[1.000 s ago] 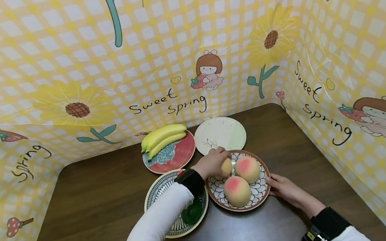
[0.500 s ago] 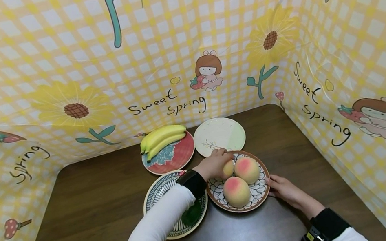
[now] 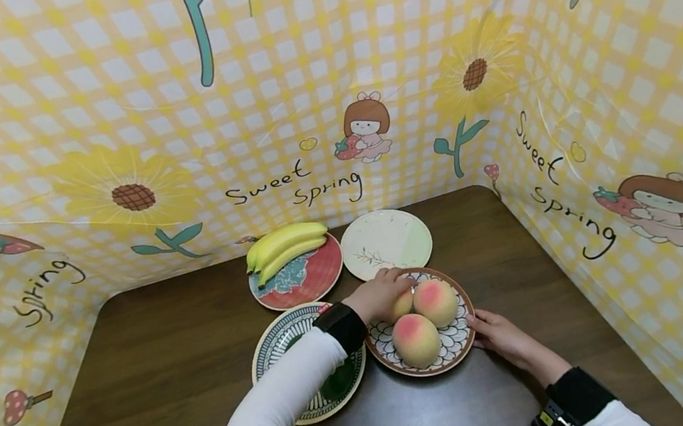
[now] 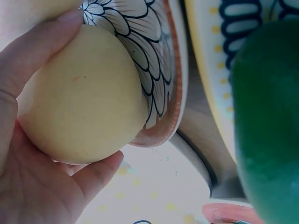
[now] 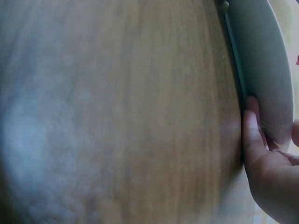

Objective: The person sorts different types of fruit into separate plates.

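My left hand (image 3: 382,297) grips a peach (image 4: 84,95) at the left side of a brown-rimmed patterned plate (image 3: 455,344). In the left wrist view, thumb and fingers curve round this pale yellow peach. Two more peaches lie on the same plate: a pink-topped one (image 3: 436,303) beside the held peach, and another (image 3: 416,341) nearer the front. At the plate's right edge, my right hand (image 3: 507,338) holds the rim. The right wrist view shows its fingers under the plate's pale outer side (image 5: 268,70).
Left of the peaches, my left forearm crosses a blue-patterned plate (image 3: 263,359) bearing a dark green, smooth thing (image 4: 271,116). Behind stand a red plate (image 3: 323,265) with bananas (image 3: 287,247) and a pale plate (image 3: 387,239). A checked cloth (image 3: 169,106) surrounds the wooden table (image 3: 162,384).
The view has shifted slightly. My left hand stays on the peach, which is a little more covered by the fingers; my right hand keeps its hold on the rim.
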